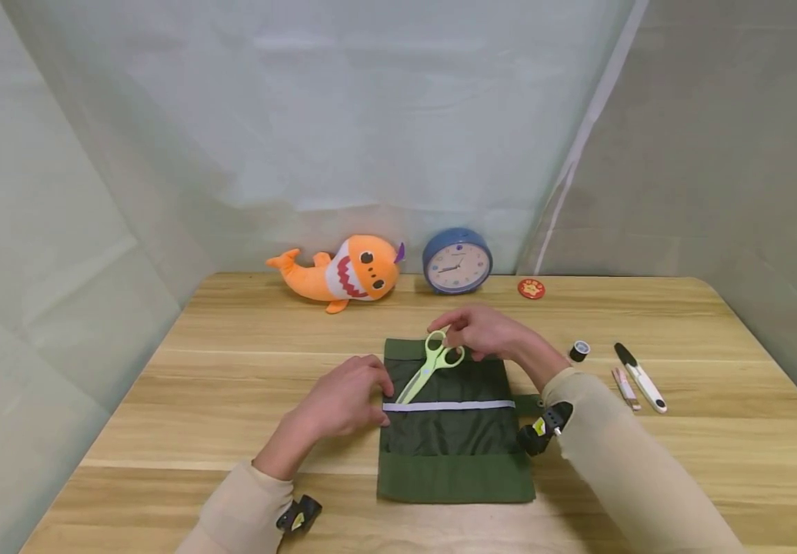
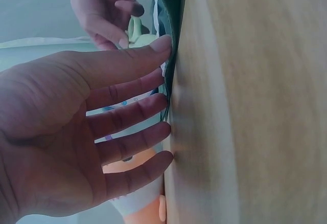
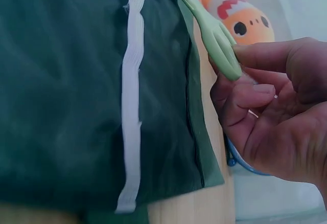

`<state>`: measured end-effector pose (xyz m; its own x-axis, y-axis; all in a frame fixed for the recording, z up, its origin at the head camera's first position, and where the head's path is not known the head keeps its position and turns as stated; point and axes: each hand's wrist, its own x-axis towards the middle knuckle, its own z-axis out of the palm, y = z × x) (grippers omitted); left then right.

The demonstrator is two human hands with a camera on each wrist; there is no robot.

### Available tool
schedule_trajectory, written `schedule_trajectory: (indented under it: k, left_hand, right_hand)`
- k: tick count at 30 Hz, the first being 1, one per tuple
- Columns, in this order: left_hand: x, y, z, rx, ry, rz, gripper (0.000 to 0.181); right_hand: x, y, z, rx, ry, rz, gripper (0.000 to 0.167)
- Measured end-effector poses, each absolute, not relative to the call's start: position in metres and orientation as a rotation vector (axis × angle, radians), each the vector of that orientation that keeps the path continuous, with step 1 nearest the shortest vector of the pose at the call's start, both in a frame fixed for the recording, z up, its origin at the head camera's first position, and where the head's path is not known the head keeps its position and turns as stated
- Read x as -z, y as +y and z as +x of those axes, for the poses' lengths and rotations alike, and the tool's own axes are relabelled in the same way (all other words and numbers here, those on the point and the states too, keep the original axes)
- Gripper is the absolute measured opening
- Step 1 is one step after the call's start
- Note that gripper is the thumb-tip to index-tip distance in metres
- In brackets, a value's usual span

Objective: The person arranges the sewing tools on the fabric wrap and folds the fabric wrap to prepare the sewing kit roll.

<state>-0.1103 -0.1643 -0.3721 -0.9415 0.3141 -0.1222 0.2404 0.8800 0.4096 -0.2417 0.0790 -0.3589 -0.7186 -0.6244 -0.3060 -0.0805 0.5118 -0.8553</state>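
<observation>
Light-green scissors [image 1: 429,368] lie slanted over a dark green cloth pouch [image 1: 454,478], their blade tips at the white elastic band [image 1: 450,405] near its left end. Whether the tips are tucked under the band is hard to tell. My right hand [image 1: 483,331] pinches the scissors' handle between thumb and fingers; in the right wrist view the handle [image 3: 219,50] tilts up off the cloth. At the pouch's left edge, my left hand [image 1: 351,396] touches the cloth with thumb and fingertips. Its fingers [image 2: 130,116] look nearly straight in the left wrist view.
Right of the pouch lie a black thread spool [image 1: 579,351], a small pinkish tool [image 1: 625,388] and a white-handled tool with a black end [image 1: 641,377]. Along the back stand an orange plush shark [image 1: 343,269], a blue clock [image 1: 457,261] and a red badge [image 1: 531,288].
</observation>
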Motion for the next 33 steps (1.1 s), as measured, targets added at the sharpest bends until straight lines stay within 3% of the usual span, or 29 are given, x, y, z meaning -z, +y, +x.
schedule_trajectory:
  k: [33]
  left_hand:
    - [0.373,-0.165,-0.111,-0.614,2.892,0.497,0.026]
  right_hand:
    - [0.367,0.009,-0.234,0.985,2.359,-0.708,0.03]
